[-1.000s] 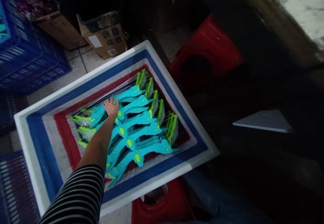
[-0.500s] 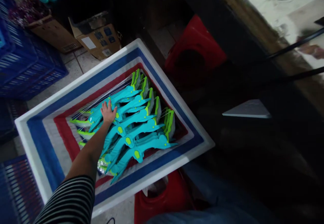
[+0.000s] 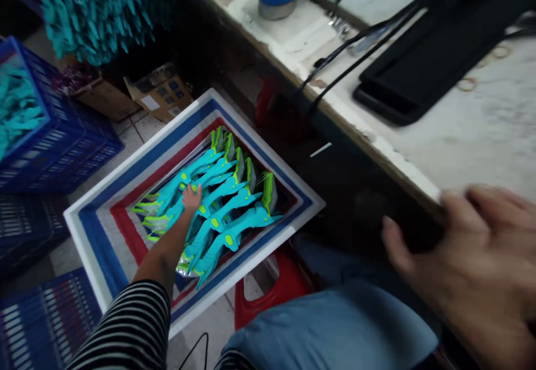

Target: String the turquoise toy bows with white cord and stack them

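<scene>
Several turquoise toy bows [image 3: 228, 214] with lime-green limbs and thin strings lie in overlapping rows inside a large plastic tub [image 3: 100, 241]. My left hand [image 3: 192, 197] rests on the upper middle of the rows, fingers spread and touching the bows. Its grip closes on nothing that I can see. At the right, my right hand [image 3: 481, 264] is at the edge of the worktable [image 3: 473, 152], fingers apart over its top and thumb outside. Motion blurs this hand, and nothing shows in it.
A black device [image 3: 439, 57] with cables lies on the worktable. Blue crates [image 3: 62, 147], one full of turquoise parts, stand at the left by a cardboard box [image 3: 165, 94]. A red stool [image 3: 272, 286] is partly under the tub. More turquoise pieces [image 3: 92, 13] are piled at the back.
The view has swung right and up, bringing the worktable and my right hand into sight. My left hand is still on the bows, its fingers slightly more bent.
</scene>
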{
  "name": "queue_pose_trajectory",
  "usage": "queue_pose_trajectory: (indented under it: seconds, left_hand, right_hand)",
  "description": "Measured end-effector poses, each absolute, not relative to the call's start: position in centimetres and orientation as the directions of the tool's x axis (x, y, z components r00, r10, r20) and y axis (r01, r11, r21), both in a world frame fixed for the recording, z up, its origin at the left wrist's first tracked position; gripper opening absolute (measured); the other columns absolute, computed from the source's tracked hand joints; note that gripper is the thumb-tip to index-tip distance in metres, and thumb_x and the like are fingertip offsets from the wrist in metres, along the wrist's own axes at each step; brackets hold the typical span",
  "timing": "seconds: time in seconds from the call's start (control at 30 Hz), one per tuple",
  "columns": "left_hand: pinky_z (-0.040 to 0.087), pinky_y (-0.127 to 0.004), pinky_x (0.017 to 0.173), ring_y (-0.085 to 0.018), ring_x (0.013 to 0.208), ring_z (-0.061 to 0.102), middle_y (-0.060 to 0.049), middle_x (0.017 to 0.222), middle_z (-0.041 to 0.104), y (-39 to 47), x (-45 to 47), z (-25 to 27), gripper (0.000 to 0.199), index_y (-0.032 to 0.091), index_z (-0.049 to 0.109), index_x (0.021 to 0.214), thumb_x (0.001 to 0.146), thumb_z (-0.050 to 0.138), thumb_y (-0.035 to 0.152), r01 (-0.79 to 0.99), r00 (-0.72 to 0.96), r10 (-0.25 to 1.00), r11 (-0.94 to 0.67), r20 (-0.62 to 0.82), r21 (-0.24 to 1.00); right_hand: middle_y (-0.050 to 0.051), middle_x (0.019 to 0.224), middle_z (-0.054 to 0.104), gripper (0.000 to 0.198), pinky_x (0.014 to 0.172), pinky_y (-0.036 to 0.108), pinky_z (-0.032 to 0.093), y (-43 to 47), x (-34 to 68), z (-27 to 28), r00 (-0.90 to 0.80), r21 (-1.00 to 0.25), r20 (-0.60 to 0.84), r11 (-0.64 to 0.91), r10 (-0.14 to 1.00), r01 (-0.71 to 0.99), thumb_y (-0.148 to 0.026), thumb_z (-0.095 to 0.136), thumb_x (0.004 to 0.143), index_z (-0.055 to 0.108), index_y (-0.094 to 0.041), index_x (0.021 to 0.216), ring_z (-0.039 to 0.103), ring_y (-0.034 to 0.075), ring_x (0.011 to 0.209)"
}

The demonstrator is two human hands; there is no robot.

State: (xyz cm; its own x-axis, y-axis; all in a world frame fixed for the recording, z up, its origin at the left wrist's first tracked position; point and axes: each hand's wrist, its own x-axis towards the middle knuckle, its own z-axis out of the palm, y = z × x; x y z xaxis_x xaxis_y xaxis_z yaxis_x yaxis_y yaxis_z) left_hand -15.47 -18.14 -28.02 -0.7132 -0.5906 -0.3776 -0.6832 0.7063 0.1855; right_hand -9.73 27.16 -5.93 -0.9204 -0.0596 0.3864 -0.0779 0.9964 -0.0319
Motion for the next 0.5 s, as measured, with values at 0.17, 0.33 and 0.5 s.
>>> queue_pose_trajectory:
  seconds: [0.17,0.33,0.5]
  left_hand:
    - [0.027,-0.045,0.114,-0.031,0.14,0.028,-0.025,0.145,0.038,-8.0,-4.3,-24.7,0.055,0.004,0.048,0.131,0.088,0.044,0.038,-0.524,-0.847,-0.439,0.785,-0.299,0.332]
    - [0.036,-0.04,0.11,-0.027,0.129,0.047,-0.017,0.131,0.055,-0.5,4.3,-21.8,0.052,0.014,0.058,0.118,0.086,0.036,0.049,-0.241,-0.948,-0.014,0.686,-0.319,0.687]
    - [0.042,-0.049,0.104,-0.031,0.113,0.059,-0.012,0.107,0.068,6.5,1.3,-14.4,0.049,0.023,0.066,0.095,0.079,0.045,0.063,-0.113,-0.852,0.357,0.588,-0.383,0.801]
  right_hand:
    - [0.023,0.131,0.047,0.056,0.102,0.062,0.033,25.0,-11.4,-5.0,-0.919,-0.155,0.393,0.982,-0.043,-0.112,-0.042,0.051,0.087,0.046,-0.009,0.132,0.035,0.039,0.132]
    - [0.021,0.136,0.046,0.05,0.11,0.058,0.026,22.4,-6.7,-3.0,-0.895,-0.434,0.441,0.889,0.069,-0.146,-0.033,0.065,0.08,0.055,-0.01,0.123,0.033,0.037,0.133]
    - [0.011,0.125,0.058,0.03,0.114,0.046,0.027,25.8,8.0,-3.5,-0.708,-0.456,0.626,0.89,0.326,0.007,-0.038,0.053,0.09,0.063,-0.019,0.11,0.039,0.023,0.13]
